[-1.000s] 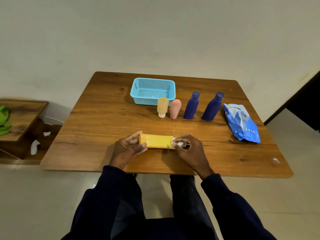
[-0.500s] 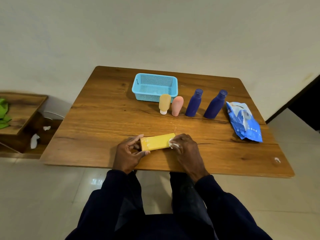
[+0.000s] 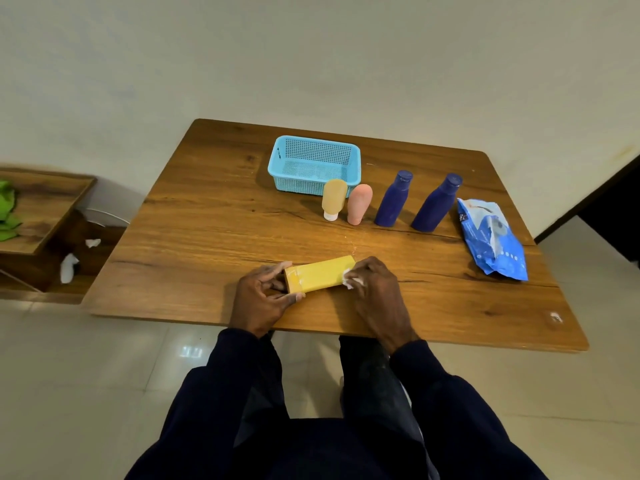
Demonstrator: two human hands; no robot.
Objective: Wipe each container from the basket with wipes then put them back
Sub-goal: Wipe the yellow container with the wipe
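A yellow box-shaped container (image 3: 320, 278) lies near the table's front edge, tilted with its right end farther away. My left hand (image 3: 265, 296) grips its left end. My right hand (image 3: 375, 289) presses a white wipe (image 3: 351, 280) against its right end. The light blue basket (image 3: 313, 164) stands at the back with nothing visible inside. In front of it stand an orange tube (image 3: 333, 198), a pink tube (image 3: 359, 203) and two dark blue bottles (image 3: 393, 198) (image 3: 435, 202). The blue wipes pack (image 3: 491, 239) lies at the right.
The wooden table (image 3: 214, 230) has its front edge just under my hands. A low wooden shelf (image 3: 41, 209) with green cloth (image 3: 7, 213) and white scraps stands at the left. A small white scrap (image 3: 556, 317) lies near the table's front right corner.
The yellow container has turned, its right end swinging away from me. My right hand with the wipe has stayed on that end. The camera has tilted a little.
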